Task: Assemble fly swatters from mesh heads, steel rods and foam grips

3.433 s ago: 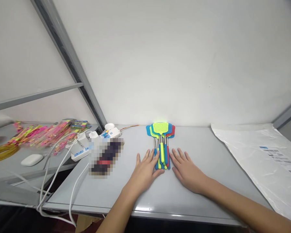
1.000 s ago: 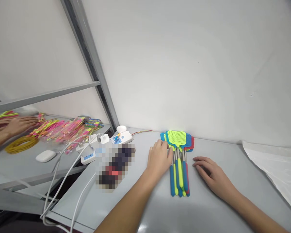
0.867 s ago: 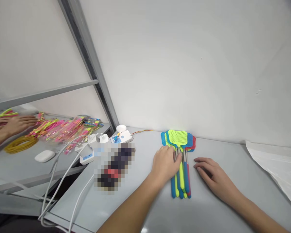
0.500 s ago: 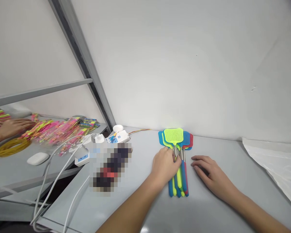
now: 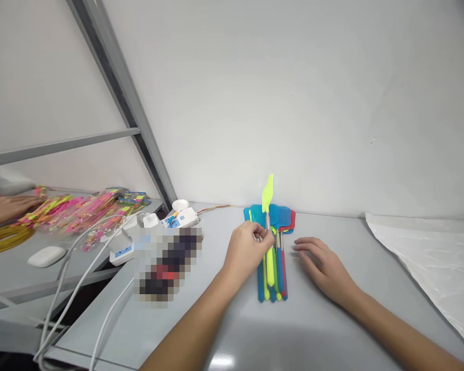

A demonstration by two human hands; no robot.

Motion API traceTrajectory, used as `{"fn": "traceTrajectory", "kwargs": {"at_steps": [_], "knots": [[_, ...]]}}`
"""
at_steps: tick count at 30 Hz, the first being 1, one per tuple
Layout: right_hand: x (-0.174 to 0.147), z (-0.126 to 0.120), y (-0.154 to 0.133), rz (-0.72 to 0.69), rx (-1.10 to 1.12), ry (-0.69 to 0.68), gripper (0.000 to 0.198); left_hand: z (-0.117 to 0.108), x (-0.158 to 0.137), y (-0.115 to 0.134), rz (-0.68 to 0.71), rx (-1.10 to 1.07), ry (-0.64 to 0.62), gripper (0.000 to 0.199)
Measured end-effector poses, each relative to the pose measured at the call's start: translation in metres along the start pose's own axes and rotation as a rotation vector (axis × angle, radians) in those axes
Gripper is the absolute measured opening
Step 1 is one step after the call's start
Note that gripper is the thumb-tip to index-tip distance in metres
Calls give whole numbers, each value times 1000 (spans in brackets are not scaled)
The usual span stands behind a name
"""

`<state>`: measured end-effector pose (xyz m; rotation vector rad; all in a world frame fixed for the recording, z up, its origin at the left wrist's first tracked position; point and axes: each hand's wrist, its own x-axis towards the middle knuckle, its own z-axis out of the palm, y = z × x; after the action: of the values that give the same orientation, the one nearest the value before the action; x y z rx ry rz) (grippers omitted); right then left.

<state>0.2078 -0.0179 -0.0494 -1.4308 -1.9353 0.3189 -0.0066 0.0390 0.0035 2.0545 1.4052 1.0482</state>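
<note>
With the left hand (image 5: 247, 247), pinching the yellow-green swatter (image 5: 267, 198) by its metal shaft, thumb against fingers — probably for turning control near the head. Turned edge-on, head toward the wall (image 5: 235, 103), handle toward the near edge of the table (image 5: 235, 324), long axis roughly straight away from the wearer. Over the pile of swatters (image 5: 281, 218), stacked heads-together, likely for alignment. With the right hand (image 5: 327, 265), holding nothing — fingers loosely curled beside the pile, perhaps resting. Farther right, white plastic packaging (image 5: 436, 257).

No readable text, labels, brands or numbers
</note>
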Motion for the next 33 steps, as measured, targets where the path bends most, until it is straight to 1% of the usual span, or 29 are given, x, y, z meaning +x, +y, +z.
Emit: {"fn": "traceTrajectory", "kwargs": {"at_steps": [2,4,7,8,10,12,14,17,20,22,24,26,27,30,33], "knots": [[-2,-3,-6,-2,82,41,24,-2,-6,9,33,-87,-5,21],[-4,-6,-13,-19,202,58,27,1,-14,19,80,-137,-29,18],[-9,-8,-23,-55,418,70,37,11,-29,30,172,-140,-110,14],[-10,-8,-25,-49,488,86,40,15,-34,33,198,-128,-143,14],[-11,-7,-30,34,614,128,42,23,-42,37,245,-106,-200,13],[-11,-7,-36,169,737,158,36,28,-47,41,297,-80,-236,11],[-11,-9,-43,276,829,142,29,31,-50,45,361,-41,-257,9],[-10,-16,-53,347,930,139,30,32,-47,57,452,19,-295,11],[-7,-25,-54,397,1073,254,33,29,-38,72,535,71,-362,25],[-3,-30,-47,404,1139,346,33,28,-28,80,586,110,-412,31],[1,-33,-36,403,1151,401,33,29,-14,82,624,179,-469,32],[5,-35,-22,410,1144,422,33,29,4,78,642,282,-519,33],[6,-36,-15,415,1141,427,33,29,13,75,638,298,-520,33],[7,-37,-1,438,1147,433,31,27,44,69,637,319,-509,32],[7,-38,7,470,1170,415,28,25,74,72,637,355,-463,27]]}}
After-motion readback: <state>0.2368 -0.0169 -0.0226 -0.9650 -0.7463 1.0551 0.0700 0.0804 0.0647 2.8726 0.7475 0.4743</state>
